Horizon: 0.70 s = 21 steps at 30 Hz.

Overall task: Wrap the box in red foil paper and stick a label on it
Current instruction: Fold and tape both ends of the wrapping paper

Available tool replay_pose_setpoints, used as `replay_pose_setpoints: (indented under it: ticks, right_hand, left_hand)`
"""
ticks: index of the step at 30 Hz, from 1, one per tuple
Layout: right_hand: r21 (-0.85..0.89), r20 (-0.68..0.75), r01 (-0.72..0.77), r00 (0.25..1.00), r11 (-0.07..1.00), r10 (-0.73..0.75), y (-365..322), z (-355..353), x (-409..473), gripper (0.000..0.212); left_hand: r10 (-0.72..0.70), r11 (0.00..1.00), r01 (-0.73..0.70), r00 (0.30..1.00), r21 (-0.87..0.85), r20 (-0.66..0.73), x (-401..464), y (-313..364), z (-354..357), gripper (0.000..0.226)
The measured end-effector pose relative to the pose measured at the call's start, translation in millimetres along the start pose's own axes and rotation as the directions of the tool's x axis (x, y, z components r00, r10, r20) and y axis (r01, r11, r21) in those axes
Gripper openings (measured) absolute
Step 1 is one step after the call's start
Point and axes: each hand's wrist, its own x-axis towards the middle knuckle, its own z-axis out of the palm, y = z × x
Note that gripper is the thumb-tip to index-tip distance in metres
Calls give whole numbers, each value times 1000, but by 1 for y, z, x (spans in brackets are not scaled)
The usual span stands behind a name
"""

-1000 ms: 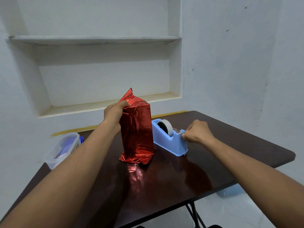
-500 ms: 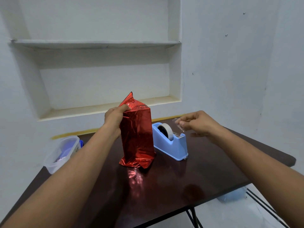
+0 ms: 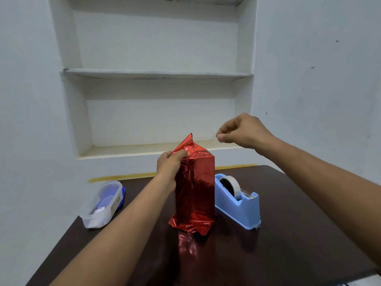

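Red foil (image 3: 193, 188) top pinched by left hand (image 3: 168, 162) fingers; right hand (image 3: 241, 131) raised, fingertips pressed together.

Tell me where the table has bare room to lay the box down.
Free: the near table in front of the wrapped box, and the right side beyond the tape dispenser. Crowded: the far strip from plastic container to dispenser.

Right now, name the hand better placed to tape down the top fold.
Right hand: raised free beside the foil-wrapped box, fingers pinched as if holding tape. Left hand grips the fold.
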Motion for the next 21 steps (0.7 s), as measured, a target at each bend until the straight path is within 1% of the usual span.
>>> replay_pose_setpoints:
  ticks: [2,5,7,11,13,15,17,21]
  right_hand:
    - [-5,5,6,1000,1000,-6,-7,1,8,6]
    - [11,44,-29,999,1000,28,-19,4,21,7]
    - [-18,82,-44,996,999,45,-26,10,30,6]
    - [-107,179,-12,983,994,31,-39,23,45,4]
    - [-167,249,21,968,986,21,-45,29,53,10]
    - [-216,334,45,942,975,31,-48,35,61,7]
    - [-224,398,45,916,973,49,-48,40,67,5]
    - [-230,435,21,896,973,83,-45,52,75,3]
  left_hand:
    - [-2,1000,2,1000,-9,0,1,-1,0,40]
    - [-3,1000,3,1000,-16,4,3,-2,-1,40]
    - [-1,1000,2,1000,-23,12,3,-2,0,46]
    - [0,999,1,1000,-53,22,0,-2,0,61]
    - [6,998,-5,1000,-56,18,1,-3,-1,61]
    - [5,998,-4,1000,-58,14,0,-3,0,55]
    - [6,998,-6,1000,-61,12,0,-4,0,57]
    - [11,998,-10,1000,-55,22,1,-5,-1,63]
